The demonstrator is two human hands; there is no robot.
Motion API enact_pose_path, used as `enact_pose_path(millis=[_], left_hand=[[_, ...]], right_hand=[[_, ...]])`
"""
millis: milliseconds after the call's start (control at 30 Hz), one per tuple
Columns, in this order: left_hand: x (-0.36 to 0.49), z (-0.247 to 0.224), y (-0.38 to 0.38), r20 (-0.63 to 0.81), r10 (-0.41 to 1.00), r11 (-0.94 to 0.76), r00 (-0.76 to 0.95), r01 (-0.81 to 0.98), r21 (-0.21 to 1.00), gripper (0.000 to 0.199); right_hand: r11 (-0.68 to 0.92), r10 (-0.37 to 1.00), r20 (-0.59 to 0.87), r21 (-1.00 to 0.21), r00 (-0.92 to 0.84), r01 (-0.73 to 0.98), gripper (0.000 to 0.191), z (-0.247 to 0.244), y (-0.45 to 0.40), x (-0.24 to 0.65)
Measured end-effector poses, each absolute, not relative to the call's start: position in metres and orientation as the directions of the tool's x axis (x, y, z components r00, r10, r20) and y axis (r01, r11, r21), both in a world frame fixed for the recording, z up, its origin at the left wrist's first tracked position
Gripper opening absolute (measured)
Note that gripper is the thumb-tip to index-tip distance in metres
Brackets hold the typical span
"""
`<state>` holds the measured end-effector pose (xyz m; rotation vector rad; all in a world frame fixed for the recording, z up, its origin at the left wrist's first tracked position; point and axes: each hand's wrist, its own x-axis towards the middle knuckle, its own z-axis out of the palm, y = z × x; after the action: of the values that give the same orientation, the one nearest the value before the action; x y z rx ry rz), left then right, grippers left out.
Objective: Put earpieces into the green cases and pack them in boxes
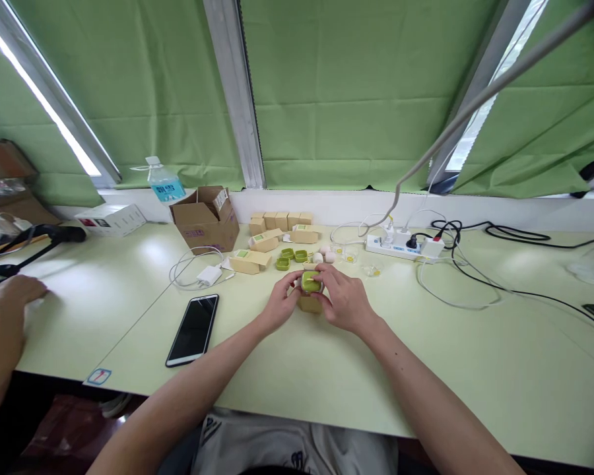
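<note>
Between my two hands is a small rounded green case [311,282] with a clear rim. My left hand [283,300] grips its left side, fingers curled around the edge. On the opposite side, the fingers of my right hand [344,297] pinch it along the top and right. Just below it stands a small tan cardboard box [309,303], partly hidden by the hands. Behind them lie several open green cases [287,254], a few pale round pieces [324,254] and clear plastic covers [371,270].
Small tan boxes [250,262] lie behind the hands, beside a brown carton [208,221]. A phone [193,330] and a white charger [209,276] are at left. A power strip [393,247] with cables sits at right. Another person's hand [17,290] rests far left.
</note>
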<state>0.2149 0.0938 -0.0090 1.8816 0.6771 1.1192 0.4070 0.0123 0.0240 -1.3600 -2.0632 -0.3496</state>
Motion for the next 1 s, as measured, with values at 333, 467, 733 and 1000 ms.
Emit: enact_pose_path(millis=[333,467,733,1000], left_hand=[[0.204,-0.009,0.092,0.444,0.758,-0.540,0.477,0.080,0.838,0.045],[0.203,-0.009,0.091,0.456,0.746,-0.563,0.486,0.095,0.821,0.045],[0.206,-0.013,0.091,0.496,0.743,-0.596,0.450,0.104,0.796,0.045],[0.206,-0.014,0.092,0.503,0.739,-0.611,0.448,0.131,0.781,0.045]], right_hand=[[0.354,0.844,0.484,-0.184,-0.229,0.917,0.028,0.030,0.012,0.408],[0.379,0.857,0.449,-0.222,-0.251,0.898,0.033,0.031,0.011,0.407],[0.435,0.850,0.439,-0.275,-0.290,0.858,0.044,0.028,0.012,0.406],[0.453,0.848,0.424,-0.272,-0.317,0.849,0.042,0.022,0.015,0.405]])
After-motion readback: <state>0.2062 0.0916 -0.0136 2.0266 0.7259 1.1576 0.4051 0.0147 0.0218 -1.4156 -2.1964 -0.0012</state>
